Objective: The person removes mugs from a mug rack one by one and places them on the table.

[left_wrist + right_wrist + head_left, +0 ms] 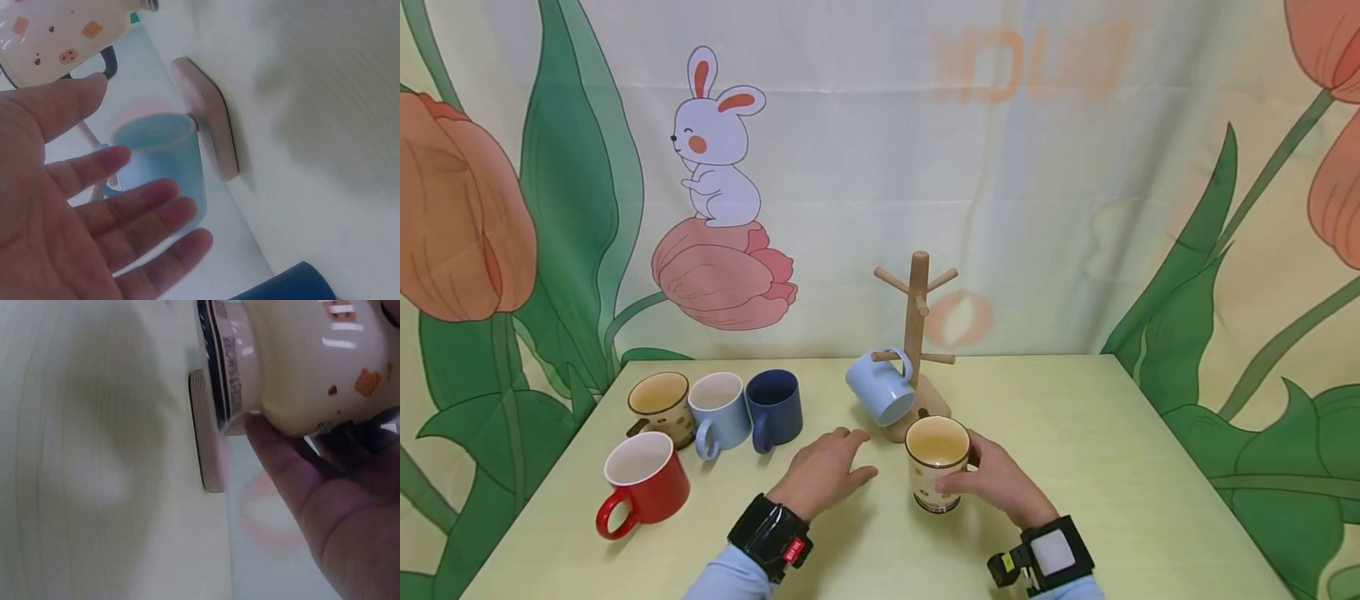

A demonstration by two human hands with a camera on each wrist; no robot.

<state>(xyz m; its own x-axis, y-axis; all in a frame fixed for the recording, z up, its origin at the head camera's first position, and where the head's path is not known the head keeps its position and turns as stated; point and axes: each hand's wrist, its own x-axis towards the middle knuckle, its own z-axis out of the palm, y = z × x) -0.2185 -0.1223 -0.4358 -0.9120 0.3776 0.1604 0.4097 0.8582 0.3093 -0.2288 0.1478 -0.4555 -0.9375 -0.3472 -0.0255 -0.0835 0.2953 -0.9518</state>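
From the head view, a glossy cream mug (937, 463) with orange spots is gripped by the right hand (996, 483), just in front of the wooden mug tree (915, 350); one pale blue mug (882, 387) is hung there. The left hand (823, 471) is laid flat, fingers spread, left of the tree. Four mugs (715, 417) are grouped further left. In the left wrist view, the open palm (56, 206) is seen. In the right wrist view, the thumb (281, 462) is pressed on the cream mug (306, 369).

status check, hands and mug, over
Right hand grips cream spotted mug on table. Left hand open, flat. Mug tree close behind, light blue mug hung.
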